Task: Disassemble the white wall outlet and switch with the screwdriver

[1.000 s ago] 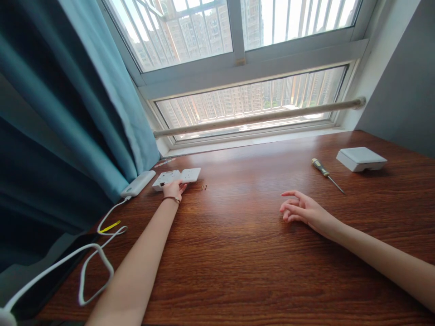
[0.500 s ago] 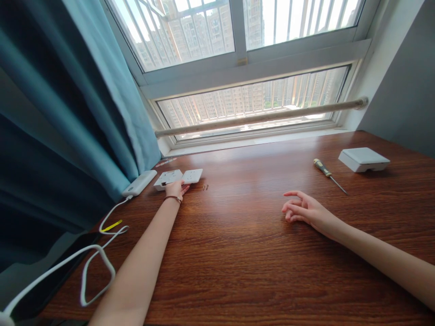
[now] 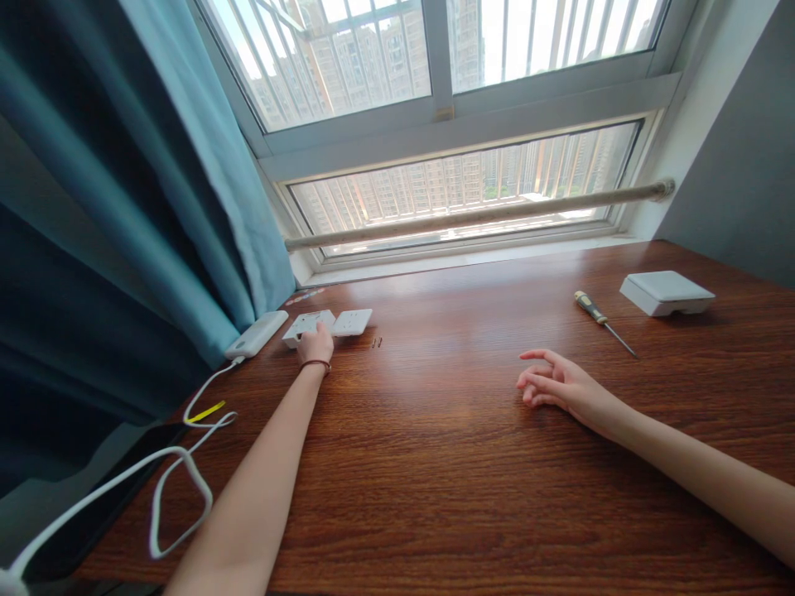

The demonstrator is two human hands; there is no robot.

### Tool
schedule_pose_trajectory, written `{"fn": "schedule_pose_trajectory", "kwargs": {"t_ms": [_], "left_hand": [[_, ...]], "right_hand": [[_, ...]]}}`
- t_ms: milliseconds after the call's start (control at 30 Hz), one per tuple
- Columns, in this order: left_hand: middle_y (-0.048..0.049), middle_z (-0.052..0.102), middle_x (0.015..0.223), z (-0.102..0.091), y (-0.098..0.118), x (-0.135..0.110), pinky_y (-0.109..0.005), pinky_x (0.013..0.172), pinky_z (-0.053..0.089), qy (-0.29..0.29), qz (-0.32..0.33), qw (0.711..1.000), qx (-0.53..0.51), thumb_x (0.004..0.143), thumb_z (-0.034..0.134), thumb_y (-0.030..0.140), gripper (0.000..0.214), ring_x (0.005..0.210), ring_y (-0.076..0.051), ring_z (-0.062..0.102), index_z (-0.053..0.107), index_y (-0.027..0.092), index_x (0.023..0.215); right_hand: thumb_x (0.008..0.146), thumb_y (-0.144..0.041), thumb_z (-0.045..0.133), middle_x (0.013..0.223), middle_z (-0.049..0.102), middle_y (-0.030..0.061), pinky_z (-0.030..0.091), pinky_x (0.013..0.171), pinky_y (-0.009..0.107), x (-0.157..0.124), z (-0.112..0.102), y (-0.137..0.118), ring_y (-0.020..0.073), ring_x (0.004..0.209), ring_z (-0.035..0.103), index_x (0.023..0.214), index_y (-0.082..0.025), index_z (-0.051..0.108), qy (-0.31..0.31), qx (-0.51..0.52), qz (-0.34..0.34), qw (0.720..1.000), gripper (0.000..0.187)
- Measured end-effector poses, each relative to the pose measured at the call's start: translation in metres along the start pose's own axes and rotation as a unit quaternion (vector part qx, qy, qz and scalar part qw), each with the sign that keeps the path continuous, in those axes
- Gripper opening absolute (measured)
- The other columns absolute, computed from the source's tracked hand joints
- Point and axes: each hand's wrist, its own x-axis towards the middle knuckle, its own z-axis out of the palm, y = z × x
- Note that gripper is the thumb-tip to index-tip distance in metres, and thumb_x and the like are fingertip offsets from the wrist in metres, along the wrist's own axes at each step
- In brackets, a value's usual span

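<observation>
At the far left of the desk, my left hand (image 3: 316, 344) is closed at the near edge of a white open-topped socket box (image 3: 309, 321); some of its fingertips are hidden. Touching or nearly touching the box on its right lies a white socket panel (image 3: 353, 322), flat on the desk. Two small screws (image 3: 376, 342) lie just right of my left hand. My right hand (image 3: 552, 381) rests on the wood at the right, fingers loosely bent and apart, holding nothing. Beyond it is a screwdriver (image 3: 601, 320), its tip toward me.
A second white box (image 3: 667, 292) sits at the right rear of the brown desk (image 3: 422, 463). On the left are a white power strip (image 3: 257, 334), its looping cable (image 3: 180, 454) and a yellow tie (image 3: 207, 411). A blue curtain (image 3: 242, 207) hangs beside the window.
My left hand has shifted slightly left, from the gap by the panel onto the box, and its spread fingers have closed in. My right hand stays where it was.
</observation>
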Motion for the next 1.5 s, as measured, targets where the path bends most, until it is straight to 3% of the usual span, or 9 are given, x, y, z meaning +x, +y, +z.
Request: {"fn": "schedule_pose_trajectory", "kwargs": {"t_ms": [133,467,900,1033,1100,1200,1333,1400,1500], "left_hand": [[-0.0199,0.049,0.117,-0.009,-0.001,-0.005,-0.048,0.088,0.037,0.064,0.107,0.980,0.152,0.081,0.044,0.030,0.022,0.111,-0.034,0.046,0.054,0.014,0.092],[-0.0178,0.054,0.113,-0.016,-0.023,0.008,-0.045,0.086,0.040,0.029,0.206,0.924,0.320,0.080,0.041,0.022,0.026,0.095,-0.032,0.054,0.064,0.014,0.087],[-0.0172,0.052,0.117,-0.021,-0.021,0.007,-0.047,0.091,0.035,0.055,0.244,0.906,0.342,0.075,0.046,0.016,0.029,0.105,-0.033,0.047,0.056,0.013,0.102],[-0.0167,0.050,0.116,-0.012,-0.002,-0.007,-0.042,0.096,0.031,0.082,0.336,0.890,0.297,0.079,0.043,0.020,0.028,0.111,-0.030,0.042,0.051,0.012,0.105],[-0.0138,0.056,0.105,-0.001,0.010,-0.025,-0.040,0.096,0.031,0.033,0.392,0.885,0.250,0.081,0.043,0.023,0.021,0.107,-0.028,0.045,0.055,0.014,0.097],[-0.0103,0.061,0.097,0.019,0.026,-0.071,-0.039,0.097,0.030,-0.128,0.428,0.884,0.136,0.079,0.050,0.028,0.016,0.103,-0.028,0.049,0.061,0.019,0.086],[-0.0050,0.067,0.086,0.041,0.037,-0.150,-0.032,0.091,0.036,-0.308,0.434,0.844,0.060,0.070,0.064,0.027,0.009,0.090,-0.023,0.057,0.068,0.026,0.079],[-0.0067,0.068,0.084,0.049,0.041,-0.183,-0.031,0.088,0.037,-0.449,0.415,0.791,0.009,0.068,0.067,0.025,0.013,0.088,-0.022,0.058,0.068,0.026,0.081],[-0.0048,0.062,0.063,0.063,0.049,-0.217,-0.028,0.073,0.040,-0.518,0.469,0.715,-0.021,0.071,0.066,0.026,0.005,0.068,-0.017,0.057,0.065,0.022,0.068]], "right_hand": [[0.072,-0.038,0.067,0.078,0.062,0.0014,0.047,0.060,0.029,0.001,-0.002,0.002,0.0137,0.065,0.060,0.104,-0.022,0.041,-0.002,-0.002,-0.002,1.000,0.045],[0.072,-0.038,0.067,0.079,0.062,0.0017,0.047,0.060,0.028,0.000,-0.003,0.001,0.0134,0.065,0.060,0.105,-0.021,0.040,-0.002,-0.006,-0.003,1.000,0.045],[0.070,-0.038,0.068,0.078,0.063,0.0009,0.048,0.059,0.028,0.002,-0.002,0.002,0.0129,0.063,0.061,0.105,-0.021,0.042,0.002,-0.003,-0.018,1.000,0.046],[0.069,-0.043,0.067,0.066,0.062,-0.0005,0.046,0.051,0.026,0.006,-0.011,-0.007,0.0126,0.053,0.059,0.088,-0.020,0.048,0.055,-0.049,-0.044,0.996,0.036],[0.072,-0.048,0.061,0.049,0.054,-0.0039,0.041,0.044,0.025,0.009,-0.027,-0.018,0.0110,0.040,0.051,0.072,-0.019,0.047,0.117,-0.109,-0.090,0.983,0.032],[0.079,-0.051,0.050,0.039,0.041,-0.0054,0.038,0.046,0.026,0.012,-0.071,-0.040,0.0124,0.038,0.047,0.062,-0.020,0.047,0.273,-0.251,-0.198,0.907,0.035],[0.076,-0.048,0.053,0.080,0.061,0.0080,0.043,0.069,0.036,0.014,-0.156,-0.056,0.0224,0.072,0.057,0.086,-0.018,0.052,0.543,-0.433,-0.259,0.671,0.031],[0.065,-0.049,0.063,0.106,0.055,0.0166,0.037,0.084,0.044,0.014,-0.195,-0.052,0.0315,0.099,0.050,0.104,-0.014,0.047,0.595,-0.505,-0.231,0.581,0.055],[0.050,-0.054,0.072,0.121,0.040,0.0283,0.029,0.091,0.050,0.015,-0.235,-0.036,0.0403,0.114,0.038,0.123,-0.004,0.031,0.610,-0.532,-0.139,0.571,0.098]]}}
